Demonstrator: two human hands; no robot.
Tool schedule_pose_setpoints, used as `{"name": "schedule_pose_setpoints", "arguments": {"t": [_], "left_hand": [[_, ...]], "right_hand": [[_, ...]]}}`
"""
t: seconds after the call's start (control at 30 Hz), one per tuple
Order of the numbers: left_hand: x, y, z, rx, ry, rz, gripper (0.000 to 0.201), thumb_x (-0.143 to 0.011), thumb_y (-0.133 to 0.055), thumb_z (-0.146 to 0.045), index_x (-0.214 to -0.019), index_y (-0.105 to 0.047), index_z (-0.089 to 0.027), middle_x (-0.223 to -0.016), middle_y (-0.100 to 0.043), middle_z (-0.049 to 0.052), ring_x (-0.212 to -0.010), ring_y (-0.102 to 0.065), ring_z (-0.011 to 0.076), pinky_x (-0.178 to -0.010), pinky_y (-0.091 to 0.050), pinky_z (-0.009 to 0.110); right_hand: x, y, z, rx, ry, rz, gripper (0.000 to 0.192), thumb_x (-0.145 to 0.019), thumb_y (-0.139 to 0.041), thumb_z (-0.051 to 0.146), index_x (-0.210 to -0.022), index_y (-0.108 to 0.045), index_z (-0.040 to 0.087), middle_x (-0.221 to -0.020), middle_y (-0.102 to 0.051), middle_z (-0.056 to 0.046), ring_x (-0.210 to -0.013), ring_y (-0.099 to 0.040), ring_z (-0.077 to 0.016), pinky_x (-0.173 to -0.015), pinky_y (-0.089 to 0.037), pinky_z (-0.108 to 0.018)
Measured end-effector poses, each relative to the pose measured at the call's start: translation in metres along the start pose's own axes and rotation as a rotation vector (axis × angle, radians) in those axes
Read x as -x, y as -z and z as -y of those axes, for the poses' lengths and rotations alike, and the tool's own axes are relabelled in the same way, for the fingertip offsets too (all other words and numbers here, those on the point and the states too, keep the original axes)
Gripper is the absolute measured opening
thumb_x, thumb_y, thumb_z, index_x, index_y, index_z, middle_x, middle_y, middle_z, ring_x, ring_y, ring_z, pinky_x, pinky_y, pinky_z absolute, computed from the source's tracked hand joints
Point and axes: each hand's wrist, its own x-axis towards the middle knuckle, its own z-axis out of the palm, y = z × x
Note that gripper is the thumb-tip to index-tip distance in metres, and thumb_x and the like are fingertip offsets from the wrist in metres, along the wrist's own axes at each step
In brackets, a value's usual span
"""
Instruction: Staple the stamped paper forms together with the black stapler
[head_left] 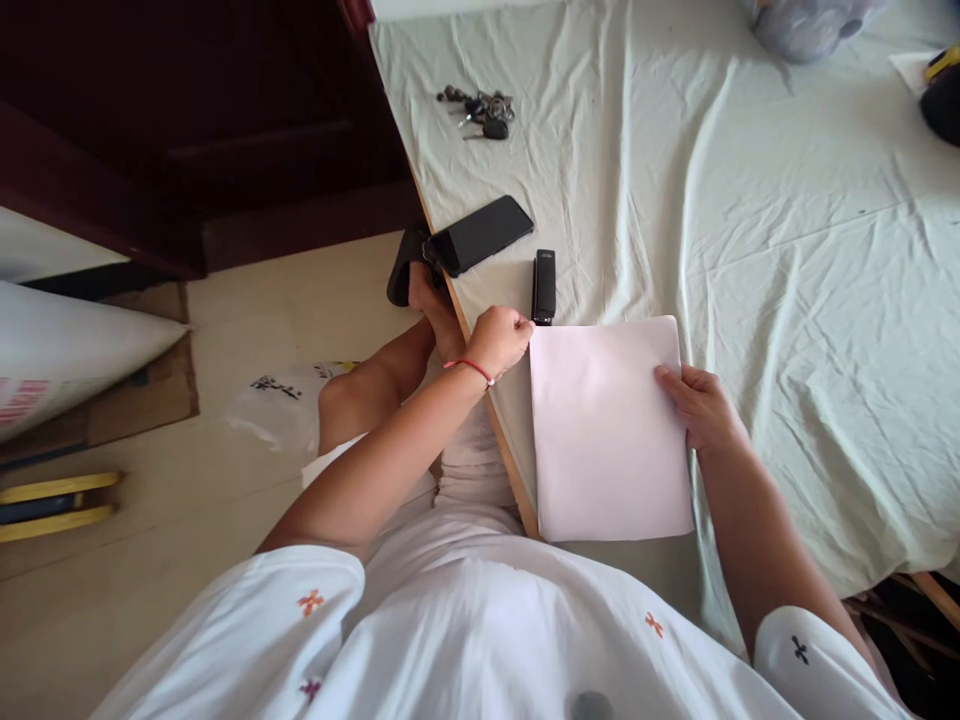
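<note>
A white sheaf of paper (609, 435) lies at the table's front edge, its near part reaching toward my shirt. My left hand (501, 340) pinches its far left corner between thumb and fingers. On the right edge, my right hand (697, 400) grips the paper, thumb on top and fingers underneath. Just beyond the far left corner stands a black stapler (545, 285), close to my left fingertips; its near end meets the paper's far edge. Whether the paper sits inside its jaw I cannot tell.
A black phone (481, 235) lies at the table's left edge, with a bunch of keys (484, 112) farther back. Wrinkled pale green cloth (810, 300) covers the table. A plastic bag (810, 25) and a black-and-yellow object (943, 95) are at the back right.
</note>
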Motion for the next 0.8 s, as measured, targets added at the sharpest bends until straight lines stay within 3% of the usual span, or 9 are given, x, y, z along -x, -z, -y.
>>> {"name": "schedule_pose_setpoints", "arguments": {"t": [0.2, 0.37, 0.5, 0.6, 0.7, 0.8], "left_hand": [[-0.02, 0.0, -0.006, -0.161, -0.045, -0.012, 0.029, -0.08, -0.063, -0.013, -0.052, -0.06, -0.019, -0.052, -0.055, 0.004, -0.067, -0.056, 0.0215, -0.068, -0.038, 0.032], [-0.022, 0.004, -0.006, -0.125, -0.056, 0.008, 0.021, -0.083, -0.06, -0.013, -0.063, -0.064, -0.018, -0.062, -0.066, 0.005, -0.073, -0.062, 0.0216, -0.076, -0.043, 0.032], [-0.02, 0.009, -0.007, -0.056, -0.251, -0.126, 0.015, -0.088, -0.059, -0.015, -0.086, -0.073, -0.019, -0.094, -0.076, 0.008, -0.093, -0.066, 0.0244, -0.093, -0.046, 0.035], [-0.02, 0.013, -0.01, 0.004, -0.454, -0.099, 0.022, -0.09, -0.06, -0.016, -0.102, -0.077, -0.022, -0.125, -0.075, 0.008, -0.123, -0.062, 0.0267, -0.113, -0.04, 0.038], [-0.023, 0.013, -0.011, -0.02, -0.566, 0.011, 0.028, -0.089, -0.057, -0.012, -0.1, -0.081, -0.022, -0.129, -0.076, 0.006, -0.135, -0.058, 0.0264, -0.122, -0.034, 0.043], [-0.025, 0.012, -0.007, -0.127, -0.599, 0.025, 0.037, -0.088, -0.053, -0.006, -0.099, -0.082, -0.025, -0.128, -0.078, 0.004, -0.136, -0.061, 0.0247, -0.125, -0.029, 0.049]], "right_hand": [[-0.012, -0.004, 0.003, -0.014, 0.023, -0.021, 0.052, -0.057, -0.092, 0.063, -0.085, -0.076, 0.023, -0.075, -0.077, -0.006, -0.066, -0.073, -0.0258, -0.053, -0.058, -0.035], [-0.017, -0.004, 0.001, -0.029, 0.027, -0.032, 0.054, -0.052, -0.094, 0.065, -0.078, -0.075, 0.022, -0.073, -0.076, -0.005, -0.061, -0.071, -0.0235, -0.051, -0.058, -0.033], [-0.017, -0.003, 0.0, -0.024, 0.042, -0.036, 0.051, -0.055, -0.093, 0.064, -0.079, -0.074, 0.022, -0.071, -0.075, -0.005, -0.062, -0.072, -0.0239, -0.051, -0.057, -0.032], [-0.018, -0.002, -0.002, -0.022, 0.044, -0.043, 0.051, -0.055, -0.093, 0.063, -0.079, -0.073, 0.022, -0.071, -0.075, -0.005, -0.063, -0.073, -0.0245, -0.051, -0.057, -0.032], [-0.019, -0.001, -0.004, -0.022, 0.048, -0.054, 0.052, -0.056, -0.093, 0.064, -0.08, -0.073, 0.022, -0.071, -0.075, -0.005, -0.065, -0.073, -0.0255, -0.051, -0.058, -0.033], [-0.02, 0.001, -0.006, -0.015, 0.066, -0.044, 0.052, -0.059, -0.091, 0.064, -0.084, -0.074, 0.022, -0.071, -0.075, -0.006, -0.068, -0.074, -0.0271, -0.052, -0.059, -0.034]]}}
